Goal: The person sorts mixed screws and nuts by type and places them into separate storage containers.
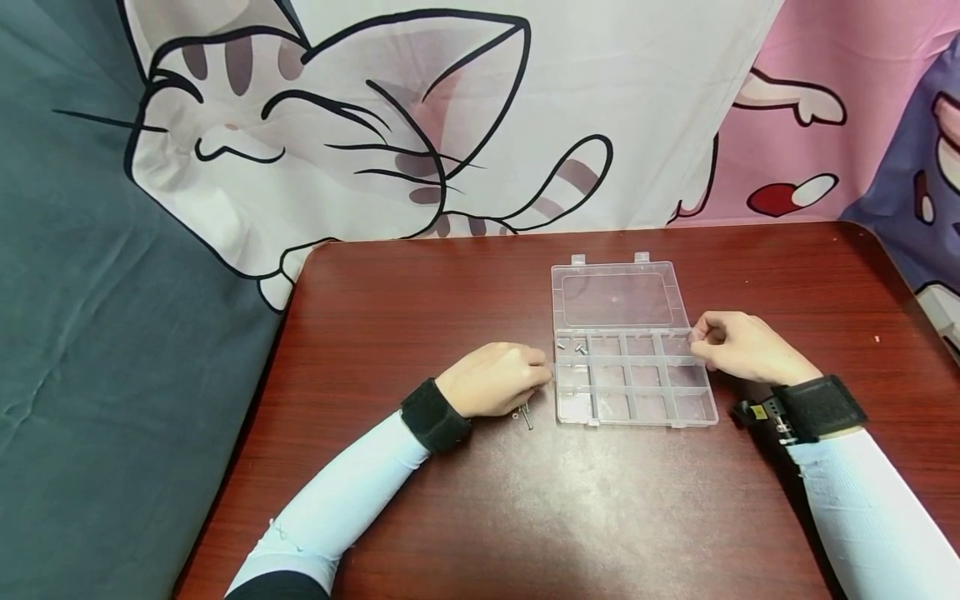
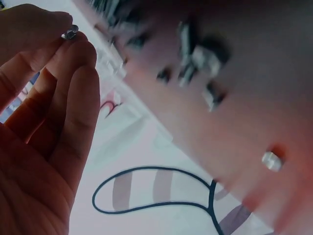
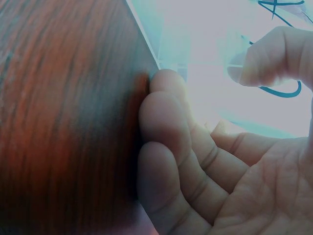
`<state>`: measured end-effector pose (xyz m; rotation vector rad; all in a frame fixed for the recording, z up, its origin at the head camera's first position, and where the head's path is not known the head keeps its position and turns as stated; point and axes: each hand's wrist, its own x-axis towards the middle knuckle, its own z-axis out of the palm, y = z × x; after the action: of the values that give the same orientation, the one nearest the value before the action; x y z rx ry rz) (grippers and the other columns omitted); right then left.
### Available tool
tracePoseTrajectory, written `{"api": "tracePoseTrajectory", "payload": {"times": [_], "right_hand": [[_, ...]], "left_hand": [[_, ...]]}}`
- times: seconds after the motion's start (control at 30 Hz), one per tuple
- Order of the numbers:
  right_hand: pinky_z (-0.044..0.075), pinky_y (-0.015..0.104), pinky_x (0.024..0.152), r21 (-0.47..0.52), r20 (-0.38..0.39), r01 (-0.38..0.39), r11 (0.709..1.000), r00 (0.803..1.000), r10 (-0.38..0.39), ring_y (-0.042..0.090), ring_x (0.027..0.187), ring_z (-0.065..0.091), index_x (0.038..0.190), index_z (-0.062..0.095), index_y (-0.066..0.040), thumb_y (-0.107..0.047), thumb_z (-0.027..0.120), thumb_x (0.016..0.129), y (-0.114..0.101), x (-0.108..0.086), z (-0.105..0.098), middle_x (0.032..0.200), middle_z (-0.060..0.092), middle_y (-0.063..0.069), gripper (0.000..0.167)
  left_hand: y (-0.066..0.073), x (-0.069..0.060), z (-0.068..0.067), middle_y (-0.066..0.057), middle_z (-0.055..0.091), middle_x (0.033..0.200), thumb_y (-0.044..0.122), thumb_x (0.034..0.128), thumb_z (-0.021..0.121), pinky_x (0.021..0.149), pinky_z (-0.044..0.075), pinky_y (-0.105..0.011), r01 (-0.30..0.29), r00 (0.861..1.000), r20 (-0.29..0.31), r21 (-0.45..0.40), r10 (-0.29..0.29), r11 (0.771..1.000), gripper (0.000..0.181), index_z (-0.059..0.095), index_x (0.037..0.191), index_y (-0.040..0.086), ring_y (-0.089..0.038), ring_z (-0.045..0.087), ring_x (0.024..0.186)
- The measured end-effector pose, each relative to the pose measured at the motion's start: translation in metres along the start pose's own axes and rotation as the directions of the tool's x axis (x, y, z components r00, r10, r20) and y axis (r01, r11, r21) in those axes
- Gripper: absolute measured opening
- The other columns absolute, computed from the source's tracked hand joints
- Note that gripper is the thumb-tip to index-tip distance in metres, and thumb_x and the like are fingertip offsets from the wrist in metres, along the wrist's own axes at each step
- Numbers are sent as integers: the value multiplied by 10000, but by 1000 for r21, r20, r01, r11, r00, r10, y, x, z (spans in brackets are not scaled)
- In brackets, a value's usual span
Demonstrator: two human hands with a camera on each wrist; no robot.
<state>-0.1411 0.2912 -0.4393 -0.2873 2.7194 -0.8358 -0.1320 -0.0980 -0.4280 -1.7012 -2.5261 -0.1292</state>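
Observation:
My left hand [image 1: 497,379] is beside the left edge of a clear plastic compartment box [image 1: 636,415]. Between thumb and fingertip it pinches a small shiny metal piece [image 2: 71,32]; whether screw or nut is unclear. Under this hand lie loose screws [image 1: 527,415], blurred in the left wrist view, with a nut [image 2: 271,161] apart from them. Curled at the box's right edge, my right hand [image 1: 738,343] holds the box there, fingers along its outer side. The lid [image 1: 618,296] lies folded back. A few screws [image 1: 581,349] sit in the back-left part of the box.
The brown wooden table [image 1: 420,300] carries everything. Patterned cloth [image 1: 637,100] hangs behind its far edge, and green cloth [image 1: 112,375] covers the left side. A tiny pale scrap [image 1: 877,339] lies right of my right hand.

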Motion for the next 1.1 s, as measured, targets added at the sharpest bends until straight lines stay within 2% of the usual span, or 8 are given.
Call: {"api": "tracePoseTrajectory", "payload": {"times": [0.23,0.57,1.1], "right_hand": [[425,265,626,-6,1,2,1000,1000,-2,120,651,619,926,645,-108,-172,629,913,0,0,0,725,653,-3,67],[411,262,633,-23,-4,1,1000,1000,-1,105,644,615,915,639,-123,-189,632,913,0,1,-1,718,649,-15,66],[421,260,626,-14,-6,-2,1000,1000,2,107,643,617,913,642,-122,-180,636,913,1,0,0,721,651,-14,59]], "left_hand": [[-10,8,-17,33,553,827,67,884,671,728,525,-272,8,998,-62,-21,-9,1000,103,644,873,167,-121,578,752],[-20,31,-28,27,514,796,56,908,617,702,499,-267,10,994,-112,-17,-12,1000,119,619,852,161,-125,541,714],[-28,71,-40,24,462,769,37,911,574,659,432,-256,-13,992,-127,-17,11,1000,162,571,796,151,-108,487,686]]}}
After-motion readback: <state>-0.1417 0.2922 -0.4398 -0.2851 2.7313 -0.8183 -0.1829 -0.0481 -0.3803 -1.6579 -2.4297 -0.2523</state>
